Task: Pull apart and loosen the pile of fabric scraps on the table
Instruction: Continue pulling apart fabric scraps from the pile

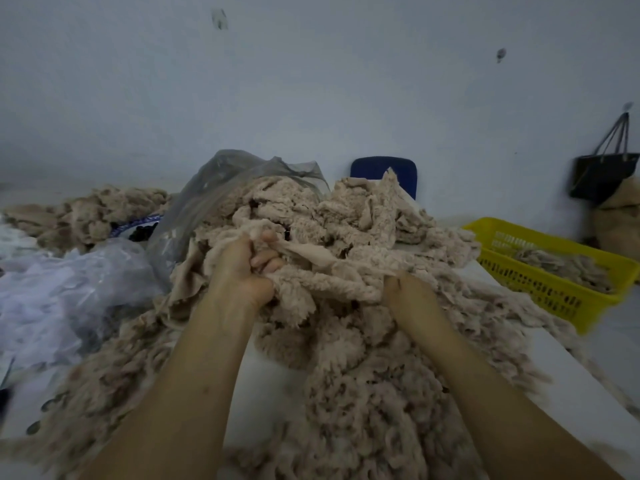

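"Where's the stuff sitting?"

"The pile of fabric scraps (349, 216) is heaped on the white table (581, 386) right in front of me. It's beige and fluffy, and it spills from the far middle down to the near edge, between and around my forearms."

"And your hands?"

"My left hand (247, 268) is in the left side of the heap, its fingers (266, 259) curled tight round a bunch of scraps. A smoother strip runs from it toward the right. My right hand (410, 294) is on the right side, back up. Its fingers are sunk into the fluff, so I can't tell whether they grip or lie flat."

"What's around it?"

"A grey plastic bag (214, 188) stands just behind the heap, with a pale crumpled bag (69, 289) at the left and a smaller heap (90, 216) far left. A yellow basket (540, 289) sits at the right with a few scraps inside — beyond it a black bag (602, 176) hangs on the wall, and a blue chair back (374, 169) shows behind the pile."
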{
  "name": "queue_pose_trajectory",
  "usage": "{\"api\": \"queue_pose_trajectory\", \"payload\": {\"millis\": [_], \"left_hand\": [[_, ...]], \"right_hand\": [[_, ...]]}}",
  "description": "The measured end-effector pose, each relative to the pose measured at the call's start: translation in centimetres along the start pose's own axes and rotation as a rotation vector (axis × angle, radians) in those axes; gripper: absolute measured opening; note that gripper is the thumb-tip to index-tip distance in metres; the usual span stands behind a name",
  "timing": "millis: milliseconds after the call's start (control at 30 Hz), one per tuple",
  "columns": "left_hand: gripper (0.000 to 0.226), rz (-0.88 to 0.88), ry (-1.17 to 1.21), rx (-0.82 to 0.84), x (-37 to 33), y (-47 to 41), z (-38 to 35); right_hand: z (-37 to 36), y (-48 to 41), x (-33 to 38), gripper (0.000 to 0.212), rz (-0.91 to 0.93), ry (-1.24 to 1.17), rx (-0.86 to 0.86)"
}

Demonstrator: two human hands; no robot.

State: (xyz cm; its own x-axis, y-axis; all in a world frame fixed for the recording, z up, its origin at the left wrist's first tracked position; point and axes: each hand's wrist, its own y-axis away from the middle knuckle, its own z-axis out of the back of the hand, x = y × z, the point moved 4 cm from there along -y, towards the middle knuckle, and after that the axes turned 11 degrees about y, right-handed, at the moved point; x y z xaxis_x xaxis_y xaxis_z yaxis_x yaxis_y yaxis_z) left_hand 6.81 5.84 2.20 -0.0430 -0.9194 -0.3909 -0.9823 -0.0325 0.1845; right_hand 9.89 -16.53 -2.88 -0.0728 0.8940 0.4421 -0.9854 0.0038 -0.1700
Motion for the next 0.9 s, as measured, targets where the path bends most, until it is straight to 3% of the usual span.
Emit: {"api": "queue_pose_trajectory", "payload": {"millis": [100,200,267,333,400,467,567,600,667,733,800,900], "left_hand": [[0.033,-0.02,0.008,-0.004,-0.1,-0.1,0.3],[0.034,-0.183,0.024,-0.014,-3.7,-0.1,1.0],[0.033,-0.246,-0.044,0.027,-5.9,0.3,0.8],[0.03,-0.192,-0.085,0.108,-5.8,0.4,0.1],[0.05,-0.091,-0.076,0.181,-4.3,0.4,-0.9],[0.063,-0.018,-0.085,0.244,-3.0,0.5,-1.7],[0.07,0.044,-0.143,0.283,-1.1,0.9,-2.6],[0.069,0.067,-0.156,0.291,-0.4,1.1,-2.9],[0.057,0.103,-0.105,0.304,0.0,1.3,-3.4],[0.03,0.126,-0.04,0.338,-0.9,1.7,-3.5],[0.014,0.12,-0.054,0.338,-2.7,2.0,-2.6],[0.014,0.047,-0.165,0.292,-4.7,1.8,-0.5]], "right_hand": [[0.2,-0.5,-1.9,0.04,-0.144,-0.185,0.042],[0.9,-0.3,-6.0,0.043,-0.377,-0.503,0.05],[1.5,-0.3,-7.3,0.05,-0.394,-0.458,0.063],[1.2,-0.6,-6.3,0.047,-0.271,-0.212,0.174],[0.8,-0.8,-3.7,0.032,-0.066,0.079,0.257],[0.8,-0.4,-0.5,0.03,0.181,0.152,0.222],[0.4,1.5,5.9,0.083,0.422,-0.153,0.204],[0.1,2.1,7.7,0.079,0.481,-0.199,0.189],[-0.4,2.6,9.5,0.039,0.532,-0.222,0.132],[-0.3,2.3,8.0,0.01,0.447,-0.236,0.09],[0.5,1.7,4.5,0.014,0.313,-0.219,0.052],[2.2,1.2,0.3,0.02,0.187,-0.17,-0.037]]}}
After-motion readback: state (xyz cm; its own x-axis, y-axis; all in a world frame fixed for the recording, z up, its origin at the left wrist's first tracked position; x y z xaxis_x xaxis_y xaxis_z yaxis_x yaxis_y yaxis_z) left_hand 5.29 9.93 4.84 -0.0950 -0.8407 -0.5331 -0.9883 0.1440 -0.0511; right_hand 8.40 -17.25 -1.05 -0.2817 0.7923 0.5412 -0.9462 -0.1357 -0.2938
